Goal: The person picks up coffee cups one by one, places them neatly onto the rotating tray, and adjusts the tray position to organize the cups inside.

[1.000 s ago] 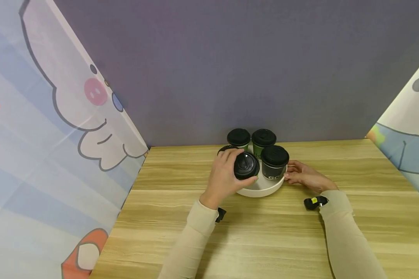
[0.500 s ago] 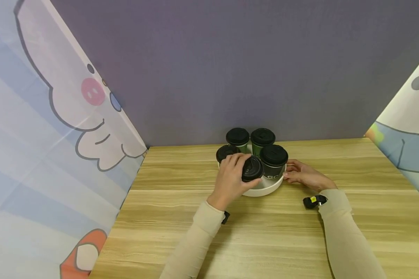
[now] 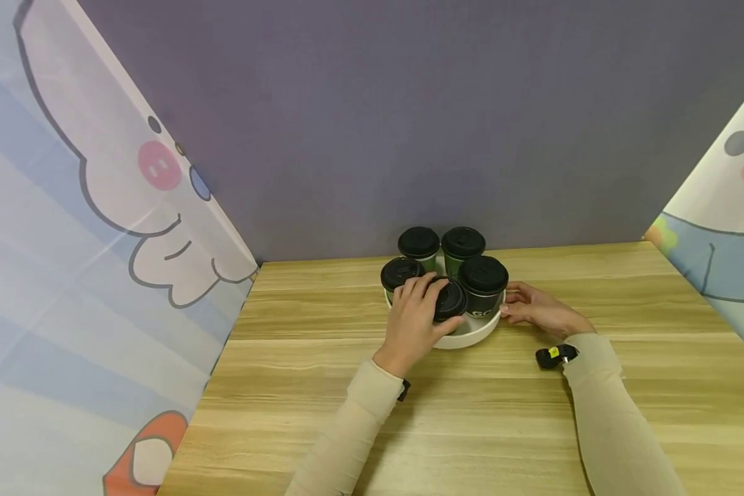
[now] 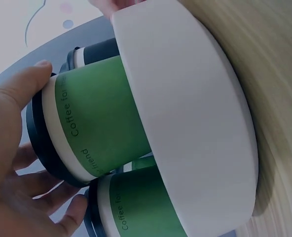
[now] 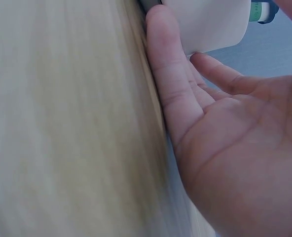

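Note:
My left hand (image 3: 412, 320) grips a paper coffee cup (image 4: 104, 111) by its black lid (image 3: 451, 301), thumb on one side and fingers on the other. The cup has a green printed sleeve, and its lower part is hidden behind the wall of a round white tray (image 3: 465, 341). Around it in the tray stand a dark-sleeved cup (image 3: 483, 279) on the right, a lidded cup (image 3: 401, 273) on the left and two green-sleeved cups at the back. Against the tray's right side rests my right hand (image 3: 542, 312), with fairly straight fingers (image 5: 165, 59) low along the white wall.
The tray sits on a wood-grain table (image 3: 297, 386), close to a grey upright panel (image 3: 372, 138) at the back. Cartoon-printed cloth (image 3: 99, 227) hangs at the left, and another piece (image 3: 725, 200) at the right.
My left hand has moved right and lowered the green-sleeved cup into the front of the tray, uncovering the left cup's lid. My right hand has stayed at the tray's side.

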`<state>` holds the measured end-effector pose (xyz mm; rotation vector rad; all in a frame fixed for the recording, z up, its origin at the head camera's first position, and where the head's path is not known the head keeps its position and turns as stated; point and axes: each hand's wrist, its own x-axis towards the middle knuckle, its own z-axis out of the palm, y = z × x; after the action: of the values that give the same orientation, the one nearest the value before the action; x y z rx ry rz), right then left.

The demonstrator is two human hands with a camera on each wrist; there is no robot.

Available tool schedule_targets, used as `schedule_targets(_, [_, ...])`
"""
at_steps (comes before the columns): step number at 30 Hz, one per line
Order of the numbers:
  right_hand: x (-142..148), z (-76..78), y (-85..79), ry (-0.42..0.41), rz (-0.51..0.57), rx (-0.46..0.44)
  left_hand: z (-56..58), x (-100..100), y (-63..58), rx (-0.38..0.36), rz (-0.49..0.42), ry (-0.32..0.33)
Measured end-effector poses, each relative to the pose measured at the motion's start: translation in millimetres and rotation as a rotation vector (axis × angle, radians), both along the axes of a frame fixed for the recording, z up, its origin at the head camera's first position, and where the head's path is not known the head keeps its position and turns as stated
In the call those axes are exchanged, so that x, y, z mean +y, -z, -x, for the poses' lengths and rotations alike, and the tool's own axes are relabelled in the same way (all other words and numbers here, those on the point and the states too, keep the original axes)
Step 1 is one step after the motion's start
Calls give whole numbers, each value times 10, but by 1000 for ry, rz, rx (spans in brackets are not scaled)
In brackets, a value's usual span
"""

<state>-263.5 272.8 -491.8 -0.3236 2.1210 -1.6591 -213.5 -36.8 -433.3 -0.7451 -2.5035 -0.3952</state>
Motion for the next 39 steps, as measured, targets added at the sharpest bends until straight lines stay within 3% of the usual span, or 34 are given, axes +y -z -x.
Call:
schedule_targets(6, [12,3,6,-7,11,-1,-15,42,20,-36,24,-3])
schedule_targets(24, [-13,4,52,-4,17,22,-44,44,44,-16,35,-14])
schedule_targets(39, [3,7,24,-4,19,21,-38,73,16,-37,119,-52])
